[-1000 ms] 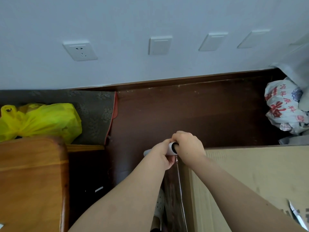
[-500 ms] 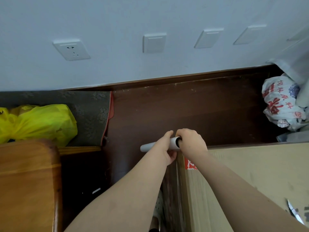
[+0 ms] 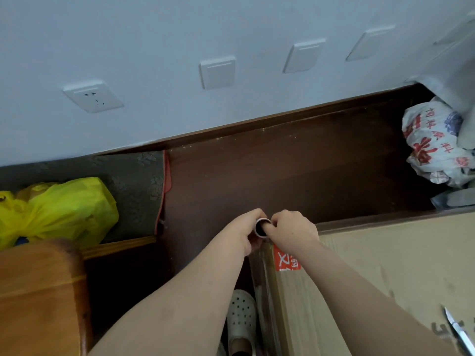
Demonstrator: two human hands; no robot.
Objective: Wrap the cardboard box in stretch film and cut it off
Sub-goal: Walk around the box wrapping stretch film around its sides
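Head view: we stand over the far left corner of the cardboard box [image 3: 372,273], a roll of stretch film [image 3: 262,227] gripped between both hands and seen almost end-on, its dark hollow core facing us. The left hand [image 3: 244,233] curls round the roll from the left; the right hand [image 3: 293,232] closes on it from the right, a finger at the core's rim. Both grips are clamped on the roll, neither hand loose. A clear sheet of film [image 3: 264,291] runs down from the roll along the box's left face, glinting beside a red label [image 3: 286,258] on the box top near the corner. A blade, scissors or a knife, we cannot tell which [image 3: 460,332], lies on the box top at lower right, well apart from the hands. A yellow bag [image 3: 64,209] sits at left, a printed white bag [image 3: 434,147] at right, a perforated shoe [image 3: 240,317] below the left forearm.

We judge the wrapping step to be in hand, with the film being carried round the corner; cutting has not begun. The next move, as we read it, calls for steady tension while the roll passes along the far face beside the wall, so the film lies flat on the edge rather than bunching.
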